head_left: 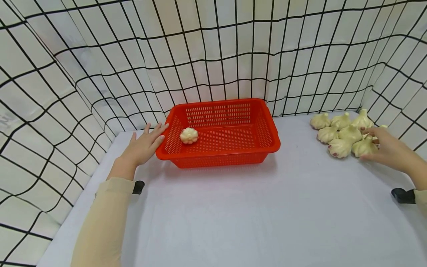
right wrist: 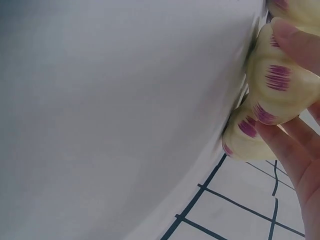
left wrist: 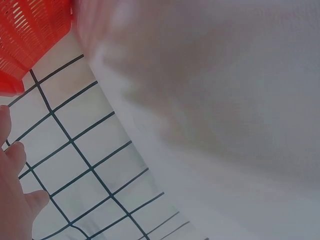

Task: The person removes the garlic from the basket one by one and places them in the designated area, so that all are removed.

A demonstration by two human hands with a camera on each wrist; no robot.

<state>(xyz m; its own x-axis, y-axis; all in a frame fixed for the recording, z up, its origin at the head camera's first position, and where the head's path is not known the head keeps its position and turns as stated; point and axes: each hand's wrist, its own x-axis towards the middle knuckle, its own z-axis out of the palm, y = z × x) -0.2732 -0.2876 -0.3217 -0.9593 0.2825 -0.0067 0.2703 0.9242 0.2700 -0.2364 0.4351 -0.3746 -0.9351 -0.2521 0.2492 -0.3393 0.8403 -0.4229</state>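
My left hand point(head_left: 141, 148) lies with fingers spread and fairly straight, the fingertips at the left rim of a red plastic basket point(head_left: 220, 152). Inside that basket, near its left end, sits one garlic bulb point(head_left: 188, 135). At the far right, my right hand point(head_left: 388, 148) reaches to a group of garlic bulbs point(head_left: 339, 147) on the white surface. Thumb and fingers curl round the sides of one garlic bulb point(right wrist: 280, 80), pale with purple streaks. Another garlic bulb point(right wrist: 245, 132) lies just behind it in the right wrist view. Part of the group is hidden behind my right hand.
A white cloth-like surface point(head_left: 227, 215) spreads under everything. Black netting point(head_left: 237, 55) over white panels closes off the back and both sides. Right behind the basket and the garlic group stands the back netting. Dark wrist cameras point(head_left: 403, 195) sit on both wrists.
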